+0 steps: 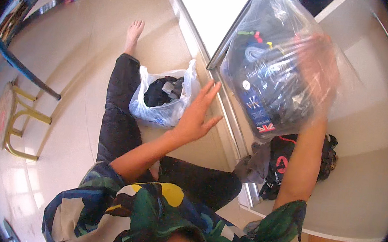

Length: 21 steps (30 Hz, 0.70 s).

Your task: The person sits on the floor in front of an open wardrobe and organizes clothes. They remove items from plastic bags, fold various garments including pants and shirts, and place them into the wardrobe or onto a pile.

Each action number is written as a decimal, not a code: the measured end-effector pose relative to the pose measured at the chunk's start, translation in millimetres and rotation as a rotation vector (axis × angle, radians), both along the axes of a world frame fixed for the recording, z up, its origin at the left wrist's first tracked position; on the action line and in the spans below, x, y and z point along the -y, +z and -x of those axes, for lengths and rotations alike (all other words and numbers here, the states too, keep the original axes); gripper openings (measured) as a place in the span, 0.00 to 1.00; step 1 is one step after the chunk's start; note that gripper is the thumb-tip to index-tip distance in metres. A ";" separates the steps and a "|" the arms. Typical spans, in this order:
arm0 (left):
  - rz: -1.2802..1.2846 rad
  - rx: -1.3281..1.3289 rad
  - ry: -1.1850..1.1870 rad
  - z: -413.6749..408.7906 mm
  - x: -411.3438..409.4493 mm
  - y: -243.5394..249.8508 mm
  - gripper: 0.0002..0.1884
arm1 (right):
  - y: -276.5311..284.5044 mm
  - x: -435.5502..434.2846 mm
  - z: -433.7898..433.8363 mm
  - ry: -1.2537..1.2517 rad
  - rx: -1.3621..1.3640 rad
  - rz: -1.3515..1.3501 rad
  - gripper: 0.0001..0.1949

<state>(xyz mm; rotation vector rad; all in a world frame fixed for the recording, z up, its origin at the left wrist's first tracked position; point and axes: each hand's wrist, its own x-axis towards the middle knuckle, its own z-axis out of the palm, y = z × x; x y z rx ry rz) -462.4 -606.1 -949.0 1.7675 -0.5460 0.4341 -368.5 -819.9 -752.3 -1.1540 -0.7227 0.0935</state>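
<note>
My right hand (317,65) holds up a large clear plastic bag (280,9), its film wrinkled over the blurred fingers. Inside the bag are dark folded textiles and a packet (253,99) bearing writing and a British flag print. A rolled light-blue fabric piece (256,53) shows near red, green and yellow bits. With fingers apart and nothing in it, my left hand (194,119) hovers beside a white plastic carrier bag (159,115). That bag gapes on the floor between my legs, and dark and grey cloth items (163,91) fill it.
A metal sliding-door track (230,116) runs past my right knee. Beyond it, black clothing or bags (281,165) and a grey cloth (259,159) lie under my right forearm. A small stool with yellow legs (31,114) lies on its side at left, near a blue chair leg (26,66).
</note>
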 end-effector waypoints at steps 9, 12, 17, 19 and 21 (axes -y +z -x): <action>-0.089 0.020 0.005 8.9 -37.4 28.1 0.48 | -74.5 -1.9 67.6 -0.814 0.504 1.231 0.10; -0.232 -0.475 -0.414 17.0 -45.6 37.3 0.38 | -120.4 -6.4 91.3 -0.606 0.140 0.864 0.10; -0.180 -0.312 -0.392 58.6 -20.3 -13.6 0.22 | -179.8 -25.9 118.0 0.045 -0.404 -0.062 0.09; -0.151 -0.291 -0.352 64.4 -18.0 -32.1 0.18 | -187.1 -25.1 128.9 -0.036 -0.403 0.031 0.09; -0.068 -0.399 -0.388 66.4 -22.8 -30.9 0.17 | -180.9 -18.2 144.5 -0.384 -0.415 0.382 0.10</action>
